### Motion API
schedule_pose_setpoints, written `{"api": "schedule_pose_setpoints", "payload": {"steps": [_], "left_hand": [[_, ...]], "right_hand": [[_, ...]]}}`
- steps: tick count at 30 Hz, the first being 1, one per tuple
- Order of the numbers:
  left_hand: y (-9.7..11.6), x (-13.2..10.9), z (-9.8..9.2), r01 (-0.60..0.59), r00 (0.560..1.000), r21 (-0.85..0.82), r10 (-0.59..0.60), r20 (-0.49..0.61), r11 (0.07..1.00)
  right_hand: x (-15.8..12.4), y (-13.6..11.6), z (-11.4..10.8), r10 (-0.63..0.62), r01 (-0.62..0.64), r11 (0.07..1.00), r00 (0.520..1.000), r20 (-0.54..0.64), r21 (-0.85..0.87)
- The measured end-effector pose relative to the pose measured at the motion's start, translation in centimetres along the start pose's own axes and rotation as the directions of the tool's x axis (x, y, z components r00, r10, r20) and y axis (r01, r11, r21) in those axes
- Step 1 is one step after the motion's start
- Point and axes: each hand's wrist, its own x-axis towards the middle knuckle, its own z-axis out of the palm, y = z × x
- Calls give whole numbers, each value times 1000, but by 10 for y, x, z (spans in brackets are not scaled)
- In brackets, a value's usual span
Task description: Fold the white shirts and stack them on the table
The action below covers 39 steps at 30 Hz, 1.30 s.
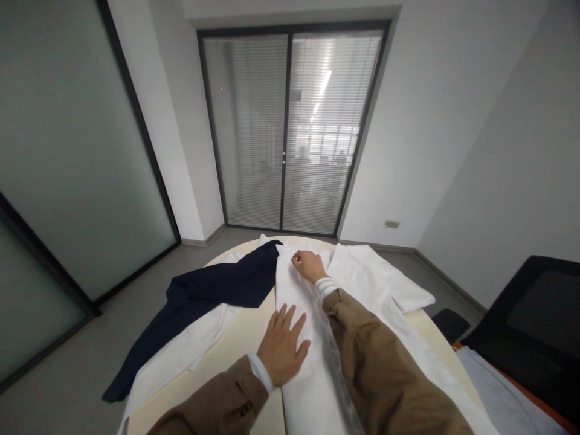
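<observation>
My left hand lies flat with its fingers spread on a long strip of white garment that runs toward me over the table. Farther up the same cloth, my right hand has thumb and fingertips brought together in a pinch. Whether cloth or something small sits between those fingertips is too unclear to tell. Right of my right forearm, more white cloth spreads out, ending in what looks like a short sleeve. A navy garment lies to the left over other white cloth.
The cloth covers much of a round cream table, and the navy piece hangs past its left edge. A black chair stands at the right, beside a pale grey cloth. Behind are glass doors with blinds and, leftward, frosted panels.
</observation>
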Motion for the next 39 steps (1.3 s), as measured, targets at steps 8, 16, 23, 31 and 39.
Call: {"api": "schedule_pose_setpoints", "payload": {"steps": [8,16,23,31,39], "left_hand": [[-9,1,0,-15,995,-56,20,95,998],[-9,3,-7,-15,995,-102,25,99,995],[-7,3,-7,0,995,-90,9,97,996],[-8,1,-4,-8,994,-83,16,104,996],[0,2,-19,-212,968,-96,222,117,973]], "right_hand": [[49,-41,18,50,-51,998,998,-47,-23],[72,-42,40,98,-93,993,994,-58,78],[79,-24,50,-46,40,972,999,18,231],[49,-11,47,-298,273,940,949,102,204],[-3,71,-26,128,-136,990,976,-178,-32]]}}
